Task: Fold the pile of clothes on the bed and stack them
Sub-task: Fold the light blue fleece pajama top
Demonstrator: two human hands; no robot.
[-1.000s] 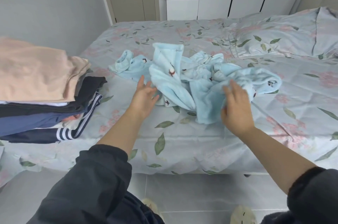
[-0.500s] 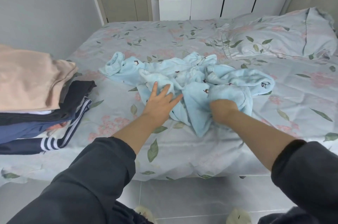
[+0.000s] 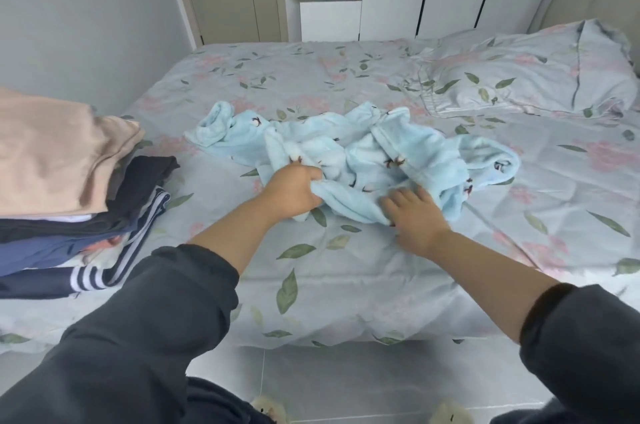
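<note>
left hand [image 3: 294, 189] gripping crumpled blue fleece garment [image 3: 363, 153], right hand [image 3: 414, 212] pressing it flat-fingered on bed [image 3: 346, 267]

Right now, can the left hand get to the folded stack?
Probably yes: only bare bedsheet separates the folded stack from the left hand, though it grips the blue garment and must release first.

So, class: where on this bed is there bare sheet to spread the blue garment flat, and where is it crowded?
Bare bed lies beyond the blue garment and to its right, below the pillow. A strip runs along the near edge between the forearms. Crowded: the folded stack fills the left side; the left hand and right hand occupy the middle.
</note>
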